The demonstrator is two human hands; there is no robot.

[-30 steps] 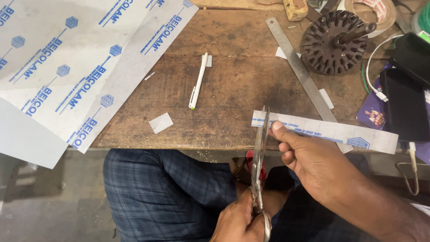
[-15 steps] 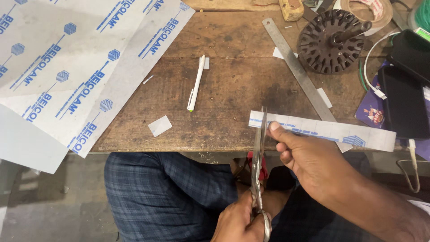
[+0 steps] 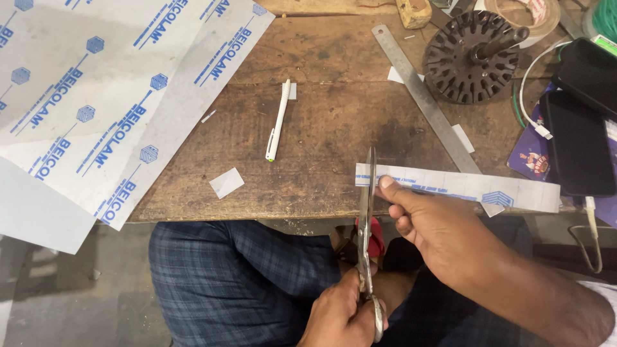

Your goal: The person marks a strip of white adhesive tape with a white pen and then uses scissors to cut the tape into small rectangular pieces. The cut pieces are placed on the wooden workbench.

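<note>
My right hand (image 3: 437, 225) pinches a long white paper strip (image 3: 475, 187) with blue print near its left end, thumb on top, over the table's front edge. My left hand (image 3: 340, 318) grips the handles of metal scissors (image 3: 366, 212) above my lap. The blades point away from me and cross the strip close to its left end, just left of my thumb. The blades look nearly closed on the strip.
On the wooden table (image 3: 321, 141) lie a white pen (image 3: 278, 120), a steel ruler (image 3: 424, 96), small paper offcuts (image 3: 226, 182) and a large printed white sheet (image 3: 96, 109) at left. A dark slotted metal rotor (image 3: 472, 58), two phones (image 3: 578, 141) and a cable sit at right.
Strip, scissors and both hands have shifted slightly left in the view. The blades stay across the strip's left end and both grips are unchanged.
</note>
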